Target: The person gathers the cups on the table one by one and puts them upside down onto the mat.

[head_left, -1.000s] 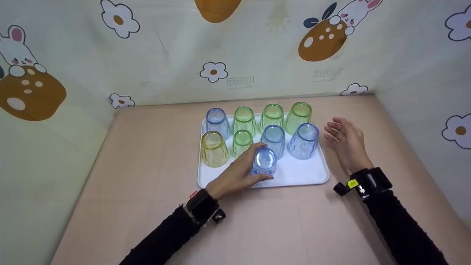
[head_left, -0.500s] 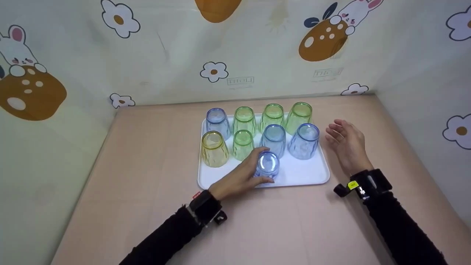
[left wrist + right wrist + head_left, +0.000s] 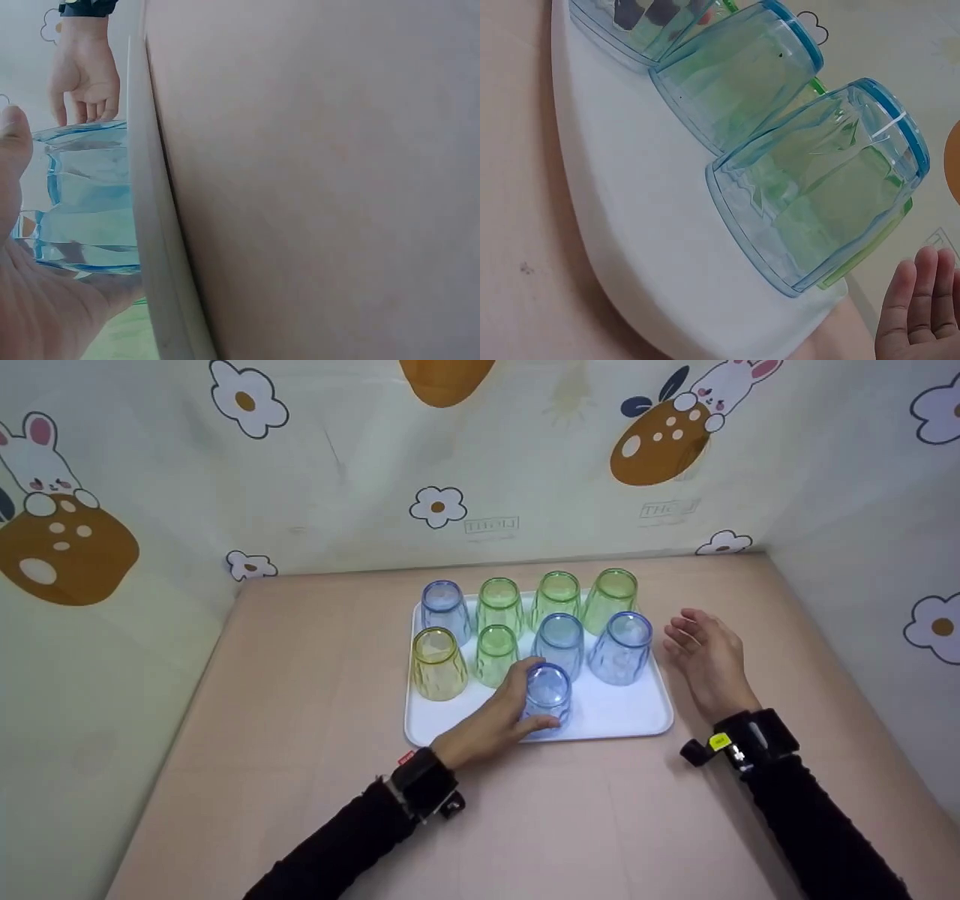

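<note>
My left hand (image 3: pixel 491 718) grips a blue glass (image 3: pixel 549 694) from the left, thumb on its near side, at the front middle of the white tray (image 3: pixel 622 720). In the left wrist view the same blue glass (image 3: pixel 90 191) shows between thumb and fingers, right at the tray's surface behind the raised rim. Right behind it stands another blue glass (image 3: pixel 559 641), with one more blue glass (image 3: pixel 621 652) to its right. My right hand (image 3: pixel 709 664) is off the tray's right edge, fingers loosely bent and holding nothing; its fingertips (image 3: pixel 928 262) show beside the nearest glass in the right wrist view.
Further glasses stand in rows on the tray: a yellow glass (image 3: pixel 439 667) at left, a small green glass (image 3: pixel 496 656), a blue glass (image 3: pixel 445 611) at the back left and several green ones along the back. A patterned cloth wall (image 3: pixel 337 510) borders the table (image 3: pixel 300 682).
My left hand has shifted slightly right with the blue glass, and the glass has come down towards the tray. My right hand has drifted a little nearer to me. The other glasses stay put.
</note>
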Demonstrator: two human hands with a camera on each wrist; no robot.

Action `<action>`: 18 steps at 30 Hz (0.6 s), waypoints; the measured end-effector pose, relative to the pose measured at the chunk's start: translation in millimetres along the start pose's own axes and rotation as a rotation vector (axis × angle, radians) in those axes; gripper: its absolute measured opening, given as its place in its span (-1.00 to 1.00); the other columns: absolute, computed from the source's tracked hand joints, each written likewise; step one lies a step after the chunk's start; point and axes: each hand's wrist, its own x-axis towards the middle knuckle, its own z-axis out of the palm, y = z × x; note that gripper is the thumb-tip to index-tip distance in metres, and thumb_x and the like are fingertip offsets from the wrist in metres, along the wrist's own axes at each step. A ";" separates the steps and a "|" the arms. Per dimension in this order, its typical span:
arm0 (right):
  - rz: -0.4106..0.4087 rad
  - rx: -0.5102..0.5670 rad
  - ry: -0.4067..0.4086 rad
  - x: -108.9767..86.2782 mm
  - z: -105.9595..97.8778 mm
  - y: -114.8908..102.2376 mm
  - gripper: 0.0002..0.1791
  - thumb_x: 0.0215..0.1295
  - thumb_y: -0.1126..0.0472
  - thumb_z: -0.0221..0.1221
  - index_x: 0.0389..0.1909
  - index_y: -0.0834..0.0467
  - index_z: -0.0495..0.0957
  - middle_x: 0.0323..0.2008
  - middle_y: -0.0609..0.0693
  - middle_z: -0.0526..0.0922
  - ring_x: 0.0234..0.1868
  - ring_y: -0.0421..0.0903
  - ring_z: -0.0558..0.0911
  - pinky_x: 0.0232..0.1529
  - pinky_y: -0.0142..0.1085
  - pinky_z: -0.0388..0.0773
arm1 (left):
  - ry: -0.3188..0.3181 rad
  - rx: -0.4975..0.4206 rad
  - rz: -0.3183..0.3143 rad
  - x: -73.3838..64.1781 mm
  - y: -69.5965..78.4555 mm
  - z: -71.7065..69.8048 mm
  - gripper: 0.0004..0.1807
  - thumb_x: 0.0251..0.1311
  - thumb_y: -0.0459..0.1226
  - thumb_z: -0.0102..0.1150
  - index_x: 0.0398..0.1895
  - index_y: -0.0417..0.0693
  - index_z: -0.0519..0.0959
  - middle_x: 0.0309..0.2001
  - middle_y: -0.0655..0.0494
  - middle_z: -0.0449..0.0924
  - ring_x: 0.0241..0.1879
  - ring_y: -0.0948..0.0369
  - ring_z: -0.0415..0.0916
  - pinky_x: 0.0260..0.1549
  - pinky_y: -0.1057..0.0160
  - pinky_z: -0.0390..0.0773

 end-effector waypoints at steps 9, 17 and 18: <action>-0.016 -0.003 -0.016 -1.9 -1.6 2.2 -0.64 0.55 0.13 0.12 0.16 0.28 0.37 -0.04 0.12 0.54 0.00 -0.02 0.59 0.06 -0.21 0.60 | -0.003 0.050 -0.012 -1.4 -0.2 1.0 -0.04 0.38 -0.11 0.27 0.54 -0.21 -0.17 0.49 -0.20 0.04 0.51 0.12 -0.04 0.44 0.23 -0.01; -0.026 -0.010 -0.023 -5.9 -5.5 0.0 -0.61 0.56 0.14 0.11 0.21 0.30 0.34 -0.01 0.14 0.53 0.03 -0.01 0.58 0.10 -0.19 0.59 | -0.009 0.080 -0.040 -7.7 7.7 -6.5 0.04 0.38 -0.02 0.26 0.58 -0.17 -0.25 0.54 -0.23 -0.04 0.52 0.09 -0.07 0.45 0.20 -0.03; -0.026 -0.016 -0.022 -6.6 -5.8 -0.5 -0.59 0.56 0.13 0.12 0.22 0.30 0.33 0.01 0.14 0.52 0.04 0.00 0.58 0.12 -0.19 0.57 | -0.009 0.085 -0.047 -10.3 10.0 -9.0 0.02 0.41 0.01 0.21 0.58 -0.17 -0.25 0.55 -0.23 -0.05 0.53 0.08 -0.07 0.45 0.19 -0.03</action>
